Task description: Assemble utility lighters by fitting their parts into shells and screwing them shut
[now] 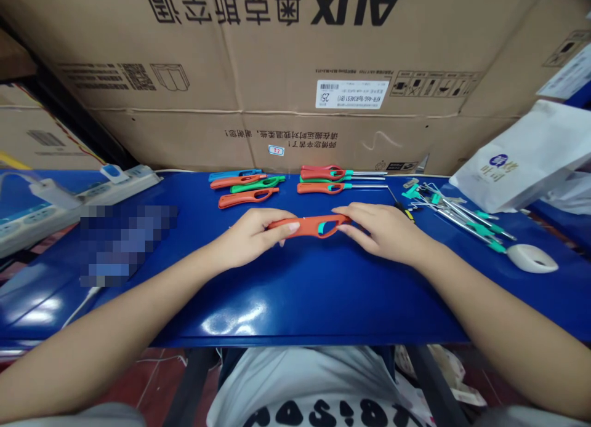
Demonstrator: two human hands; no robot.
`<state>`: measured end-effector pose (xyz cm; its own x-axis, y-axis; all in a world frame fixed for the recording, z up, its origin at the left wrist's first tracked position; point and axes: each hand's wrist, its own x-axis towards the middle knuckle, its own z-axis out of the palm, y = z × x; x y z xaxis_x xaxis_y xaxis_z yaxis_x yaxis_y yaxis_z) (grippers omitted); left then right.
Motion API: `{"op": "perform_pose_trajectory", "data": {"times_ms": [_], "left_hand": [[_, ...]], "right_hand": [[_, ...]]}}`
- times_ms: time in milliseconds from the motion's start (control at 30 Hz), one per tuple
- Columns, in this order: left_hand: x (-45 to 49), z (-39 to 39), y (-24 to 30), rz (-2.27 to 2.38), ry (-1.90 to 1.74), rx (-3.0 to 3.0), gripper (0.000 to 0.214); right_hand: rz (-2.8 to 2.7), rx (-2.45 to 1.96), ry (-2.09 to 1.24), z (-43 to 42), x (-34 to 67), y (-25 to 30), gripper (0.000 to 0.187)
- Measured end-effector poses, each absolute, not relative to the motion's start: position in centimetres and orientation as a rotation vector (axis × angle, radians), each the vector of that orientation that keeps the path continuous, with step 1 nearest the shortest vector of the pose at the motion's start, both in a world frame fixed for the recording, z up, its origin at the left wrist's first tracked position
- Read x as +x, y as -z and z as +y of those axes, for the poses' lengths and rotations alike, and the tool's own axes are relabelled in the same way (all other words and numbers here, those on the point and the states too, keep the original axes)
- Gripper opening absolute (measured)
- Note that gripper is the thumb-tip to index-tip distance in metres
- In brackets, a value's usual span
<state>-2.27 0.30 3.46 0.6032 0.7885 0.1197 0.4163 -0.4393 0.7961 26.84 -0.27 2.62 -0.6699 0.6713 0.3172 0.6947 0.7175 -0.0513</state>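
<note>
Both of my hands grip one orange lighter handle (310, 226) with a teal trigger, held level just above the blue table (295, 291). My left hand (252, 235) is closed around its left end. My right hand (379, 230) pinches its right end. Behind them lie several loose handle shells (249, 189) in orange, green and blue. To their right lie assembled lighters (329, 179) with metal tubes. A heap of metal tubes with teal parts (455, 215) lies by my right hand.
A large cardboard box (295, 76) walls off the back of the table. A white power strip (69, 196) sits at the left, a white bag (521, 156) at the right, and a white oval dish (530, 258) near the right edge.
</note>
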Motion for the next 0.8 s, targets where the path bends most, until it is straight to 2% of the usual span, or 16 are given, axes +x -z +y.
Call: {"op": "perform_pose_trajectory", "data": {"times_ms": [100, 167, 267, 433, 800], "left_hand": [[-0.7, -0.2, -2.7, 0.983, -0.626, 1.481, 0.039], [-0.2, -0.5, -2.3, 0.955, -0.62, 1.42, 0.039], [-0.4, -0.7, -2.2, 0.924, -0.621, 1.778, 0.043], [-1.7, -0.8, -2.3, 0.737, -0.467, 2.597, 0.033], [-1.7, -1.2, -2.3, 0.663, -0.398, 2.878, 0.04]], "right_hand": [[-2.687, -0.98, 0.038, -0.9, 25.9, -2.5, 0.058], [-2.725, -0.95, 0.059, -1.4, 25.3, -2.3, 0.056], [-2.72, -0.963, 0.089, -1.8, 24.8, -2.2, 0.048], [-2.716, -0.912, -0.095, -2.1, 24.8, -2.4, 0.037], [-2.682, -0.845, -0.264, -2.5, 24.6, -2.0, 0.034]]}}
